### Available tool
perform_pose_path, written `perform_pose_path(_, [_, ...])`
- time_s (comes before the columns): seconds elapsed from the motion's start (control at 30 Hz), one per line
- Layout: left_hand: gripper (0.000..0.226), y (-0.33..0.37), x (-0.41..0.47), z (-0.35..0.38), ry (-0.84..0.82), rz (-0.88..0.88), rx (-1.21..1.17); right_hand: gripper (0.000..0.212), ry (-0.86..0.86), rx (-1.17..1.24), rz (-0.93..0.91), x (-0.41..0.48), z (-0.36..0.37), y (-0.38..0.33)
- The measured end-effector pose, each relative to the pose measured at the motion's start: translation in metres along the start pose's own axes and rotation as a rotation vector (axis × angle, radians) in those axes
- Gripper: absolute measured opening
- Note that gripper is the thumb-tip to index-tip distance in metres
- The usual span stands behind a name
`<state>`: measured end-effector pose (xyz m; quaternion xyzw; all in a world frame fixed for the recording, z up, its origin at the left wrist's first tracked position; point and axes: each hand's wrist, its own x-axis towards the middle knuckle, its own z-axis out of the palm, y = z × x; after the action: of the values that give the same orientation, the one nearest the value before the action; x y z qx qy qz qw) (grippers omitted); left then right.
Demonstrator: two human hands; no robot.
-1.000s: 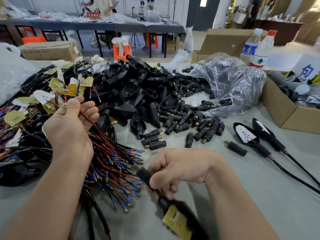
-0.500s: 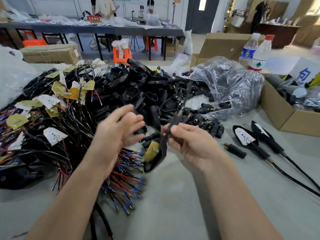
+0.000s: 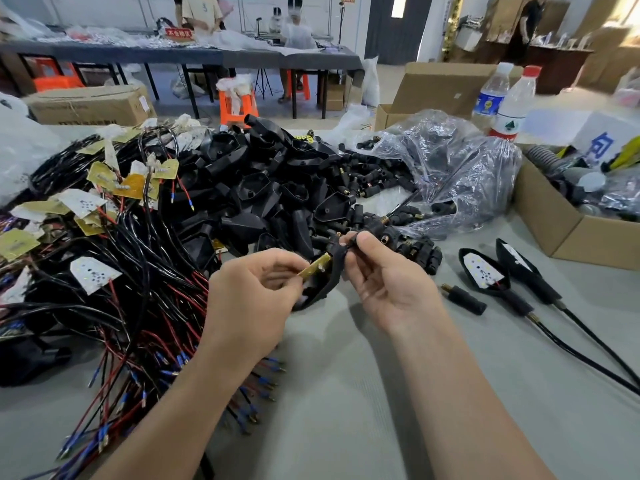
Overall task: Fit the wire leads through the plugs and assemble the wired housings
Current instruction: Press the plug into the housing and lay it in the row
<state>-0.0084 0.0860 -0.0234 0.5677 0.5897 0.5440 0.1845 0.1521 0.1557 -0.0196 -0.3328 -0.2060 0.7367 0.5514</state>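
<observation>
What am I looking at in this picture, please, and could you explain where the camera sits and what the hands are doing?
There is no machine here: a person works with bare hands, and the single camera is worn on the head, looking forward and down. The left hand pinches a small yellow board that sits at the mouth of a black shell, while the right hand grips the shell's narrow upper end. On the grey table lie a tangle of red and black wires at the left, a heap of empty black shells in the middle, and many small black plugs beside a clear plastic bag. At the right lie two finished pieces with cables, one loose plug and a cardboard box.
</observation>
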Motion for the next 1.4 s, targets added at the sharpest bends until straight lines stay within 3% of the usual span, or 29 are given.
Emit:
perform_pose_path(0.17, [0.031, 0.003, -0.007, -0.001, 0.213, 0.235, 0.266, 0.016, -0.047, -0.14, 0.087, -0.002, 0.003, 0.004])
perform_pose_path(0.3, [0.028, -0.001, -0.007, -0.002, 0.154, 0.382, 0.366, 0.015, -0.07, -0.197, 0.078, -0.002, 0.006, 0.007])
perform_pose_path(0.47, [0.016, 0.003, -0.007, 0.002, 0.047, 0.147, 0.226, 0.016, -0.076, -0.128, 0.061, 0.002, 0.002, 0.007])
perform_pose_path(0.57, [0.04, 0.003, -0.005, -0.001, 0.134, 0.011, 0.148, 0.016, -0.12, -0.055, 0.064, 0.004, 0.003, 0.011])
perform_pose_path(0.63, [0.056, 0.0, -0.002, -0.003, 0.062, -0.115, 0.091, 0.014, -0.155, -0.012, 0.058, 0.005, 0.004, 0.011])
perform_pose_path(0.77, [0.032, -0.004, 0.002, 0.004, -0.154, -0.416, -0.377, 0.013, -0.214, 0.0, 0.058, 0.002, 0.004, 0.01])
perform_pose_path(0.93, [0.04, -0.01, 0.003, 0.001, -0.12, -0.312, -0.335, 0.024, -0.168, -0.202, -0.001, -0.003, 0.0, 0.0])
perform_pose_path(1.17, [0.031, -0.013, -0.001, 0.001, 0.006, -0.199, -0.172, 0.021, -0.067, -0.128, 0.005, -0.005, -0.001, -0.01])
perform_pose_path(1.27, [0.032, -0.013, -0.001, 0.0, 0.011, -0.192, -0.126, 0.015, -0.079, -0.02, 0.013, -0.005, -0.003, -0.015])
perform_pose_path(1.4, [0.028, -0.017, 0.002, 0.002, -0.053, -0.201, -0.104, 0.019, -0.173, -0.179, 0.004, -0.006, 0.0, -0.006])
